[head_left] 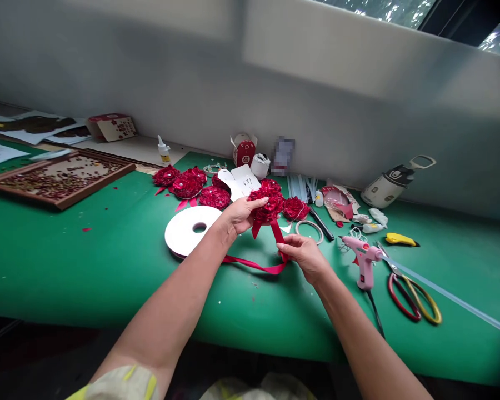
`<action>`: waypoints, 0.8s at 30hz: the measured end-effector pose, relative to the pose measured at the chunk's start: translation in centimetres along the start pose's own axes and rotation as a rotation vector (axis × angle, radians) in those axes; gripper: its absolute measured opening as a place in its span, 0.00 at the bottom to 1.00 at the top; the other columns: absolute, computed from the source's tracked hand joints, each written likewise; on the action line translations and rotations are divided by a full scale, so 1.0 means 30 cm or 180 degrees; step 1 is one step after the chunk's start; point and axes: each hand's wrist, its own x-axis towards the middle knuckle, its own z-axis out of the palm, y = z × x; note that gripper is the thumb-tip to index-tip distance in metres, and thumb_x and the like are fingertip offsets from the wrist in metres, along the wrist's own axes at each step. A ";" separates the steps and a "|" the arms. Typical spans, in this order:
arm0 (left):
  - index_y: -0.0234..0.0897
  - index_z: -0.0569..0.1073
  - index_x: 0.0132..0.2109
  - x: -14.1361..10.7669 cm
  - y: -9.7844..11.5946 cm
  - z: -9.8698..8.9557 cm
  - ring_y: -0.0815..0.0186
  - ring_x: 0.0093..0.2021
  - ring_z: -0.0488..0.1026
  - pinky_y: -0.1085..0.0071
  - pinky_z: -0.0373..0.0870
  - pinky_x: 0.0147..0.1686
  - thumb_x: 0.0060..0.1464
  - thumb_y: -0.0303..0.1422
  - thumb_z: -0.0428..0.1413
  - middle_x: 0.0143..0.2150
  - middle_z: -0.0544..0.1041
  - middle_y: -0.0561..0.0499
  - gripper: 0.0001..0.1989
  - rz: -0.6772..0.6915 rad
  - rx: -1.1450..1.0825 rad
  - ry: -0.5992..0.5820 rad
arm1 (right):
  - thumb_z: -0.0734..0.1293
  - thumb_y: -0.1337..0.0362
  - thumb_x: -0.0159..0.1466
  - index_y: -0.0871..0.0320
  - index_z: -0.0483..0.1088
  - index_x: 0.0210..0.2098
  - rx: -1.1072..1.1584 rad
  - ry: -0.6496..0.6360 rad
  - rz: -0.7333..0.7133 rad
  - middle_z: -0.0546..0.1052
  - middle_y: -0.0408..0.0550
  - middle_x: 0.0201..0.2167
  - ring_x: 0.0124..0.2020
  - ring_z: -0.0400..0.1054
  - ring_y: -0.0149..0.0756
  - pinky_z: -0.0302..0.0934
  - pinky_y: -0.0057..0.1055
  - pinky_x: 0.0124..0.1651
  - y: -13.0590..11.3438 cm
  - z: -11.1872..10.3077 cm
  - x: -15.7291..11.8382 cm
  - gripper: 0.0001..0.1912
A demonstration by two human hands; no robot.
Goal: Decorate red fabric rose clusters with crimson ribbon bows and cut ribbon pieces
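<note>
My left hand (pixel 242 214) is closed on a dark red fabric flower (pixel 271 203), its thumb lying across the petals. Below the bloom hang red ribbon ends. Between its fingers and thumb, my right hand (pixel 303 254) pinches a red ribbon (pixel 260 269). This ribbon runs from under the flower, then curves left behind my left forearm toward a white ribbon spool (pixel 182 226) lying flat. More red fabric flowers (pixel 188 184) lie to the left and behind, and a single flower (pixel 295 209) rests just right of the held one.
At right lie a pink glue gun (pixel 363 256), scissors (pixel 412 294) with red and yellow handles, a yellow cutter (pixel 401 240), a black marker (pixel 321 224) and a tape roll (pixel 310 231). A brown-framed tray (pixel 95 190) sits left. A glue bottle (pixel 164 150) stands near the wall.
</note>
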 end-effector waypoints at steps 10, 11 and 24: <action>0.28 0.74 0.39 0.011 -0.021 -0.006 0.59 0.37 0.77 0.59 0.74 0.41 0.47 0.24 0.61 0.38 0.79 0.40 0.09 -0.0222 0.0283 -0.0109 | 0.71 0.56 0.51 0.61 0.75 0.32 -0.0257 0.0474 -0.0406 0.75 0.48 0.27 0.31 0.68 0.37 0.61 0.32 0.34 0.014 -0.035 -0.076 0.15; 0.28 0.74 0.39 0.008 -0.019 -0.001 0.59 0.37 0.77 0.60 0.74 0.41 0.47 0.23 0.61 0.38 0.79 0.40 0.10 -0.0201 0.0325 -0.0103 | 0.71 0.56 0.51 0.60 0.75 0.32 -0.0298 0.0523 -0.0467 0.75 0.48 0.27 0.32 0.67 0.38 0.61 0.33 0.35 0.016 -0.042 -0.083 0.14; 0.29 0.75 0.42 -0.031 -0.015 0.066 0.59 0.38 0.77 0.65 0.74 0.41 0.47 0.25 0.61 0.39 0.79 0.40 0.12 -0.0155 0.0580 -0.0227 | 0.67 0.51 0.56 0.58 0.74 0.36 0.0062 0.0727 -0.0869 0.75 0.49 0.33 0.37 0.68 0.38 0.63 0.33 0.37 -0.031 -0.056 -0.045 0.17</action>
